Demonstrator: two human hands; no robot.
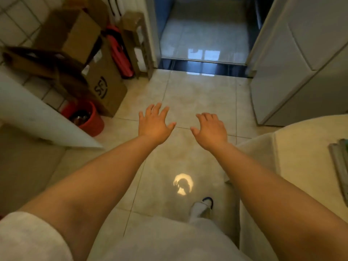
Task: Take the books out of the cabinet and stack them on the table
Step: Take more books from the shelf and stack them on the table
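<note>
**Both hands spread and empty above the tiled floor**

The table [301, 147], draped in a cream cloth, sits just right of the right hand [211, 129], and some flat greenish items [339, 166] lie at its far right edge; whether they are books cannot be told. No cabinet interior shows.

The left hand [154, 125] and right hand are stretched forward palm down, fingers fanned apart, holding and touching nothing. The 2 thumbs point toward each other with a gap between them.

Beyond the hands lies a doorway [203, 44] onto a glossy floor. Left of the left hand stand cardboard boxes [98, 76] and a red bucket [88, 119]. Right of the right hand rises a white panelled door [301, 53]. Below the forearms, a slippered foot [202, 208] rests on the beige tiles [188, 95].
</note>
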